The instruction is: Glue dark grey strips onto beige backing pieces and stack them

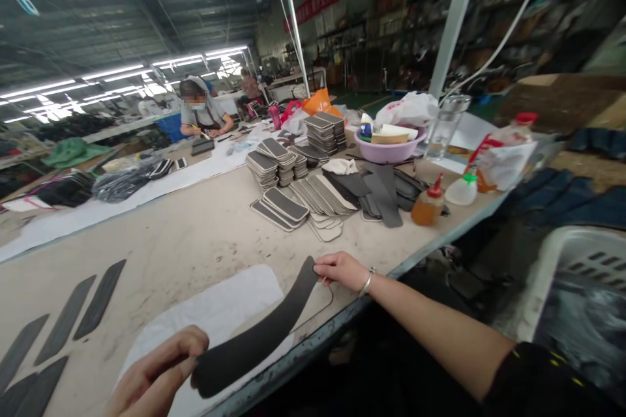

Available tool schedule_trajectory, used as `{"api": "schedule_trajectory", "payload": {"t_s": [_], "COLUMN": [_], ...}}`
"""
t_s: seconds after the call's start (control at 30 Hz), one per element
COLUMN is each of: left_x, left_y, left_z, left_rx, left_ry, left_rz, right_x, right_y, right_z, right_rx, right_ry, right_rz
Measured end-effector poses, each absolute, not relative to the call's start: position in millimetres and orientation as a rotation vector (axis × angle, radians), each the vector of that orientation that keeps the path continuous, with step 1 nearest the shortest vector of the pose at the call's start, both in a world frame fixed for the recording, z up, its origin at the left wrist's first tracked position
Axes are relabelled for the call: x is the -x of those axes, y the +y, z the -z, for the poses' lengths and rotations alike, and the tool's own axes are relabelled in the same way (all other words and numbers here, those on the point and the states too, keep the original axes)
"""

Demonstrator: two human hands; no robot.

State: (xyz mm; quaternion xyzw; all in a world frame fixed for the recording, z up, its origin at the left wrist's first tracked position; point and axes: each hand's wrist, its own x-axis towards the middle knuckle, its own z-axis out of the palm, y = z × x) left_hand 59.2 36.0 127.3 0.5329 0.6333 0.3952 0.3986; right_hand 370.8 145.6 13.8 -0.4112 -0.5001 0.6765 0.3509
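Note:
A long black strip point(259, 335), of leather or a similar sheet material, is stretched between my two hands at the near table edge and sags in the middle. My left hand point(163, 365) pinches its near left end. At its far right end, the fingertips of my right hand point(341, 270) are closed on the strip. A pale, dark-edged flat piece point(317, 305) lies partly behind the strip by my right hand. Beneath the strip is a white sheet point(215, 296) on the table point(195, 234).
Several black strips point(100, 300) lie at left. Stacks of dark, light-edged panels point(281, 205) stand mid-table. Behind them are a purple basin point(388, 150), a red-capped glue bottle point(428, 203) and a green-tipped bottle point(462, 190). A co-worker point(203, 107) works across the table. A plastic basket point(577, 247) stands right.

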Motion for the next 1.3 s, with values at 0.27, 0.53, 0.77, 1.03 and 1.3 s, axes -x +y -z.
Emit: {"api": "schedule_trajectory", "payload": {"t_s": [0.27,0.53,0.77,1.03,1.3], "left_x": [-44,-42,-33,-33,-30], "left_y": [57,60,65,60,55], "left_z": [-66,-21,-12,-21,-16], "left_rx": [-1.032,-1.035,-1.149,-1.101,-1.174], "left_ry": [1.571,1.806,1.856,1.791,1.774], "left_rz": [-0.803,-0.601,-0.474,-0.549,-0.548], "right_x": [-374,-365,-363,-365,-364], "right_y": [140,134,137,137,137], "right_z": [-3,8,11,4,3], "right_rx": [1.411,1.644,1.732,1.706,1.732], "right_ry": [-1.472,-1.663,-1.819,-2.005,-2.056], "right_rz": [-1.615,-1.407,-1.306,-1.215,-1.134]}}
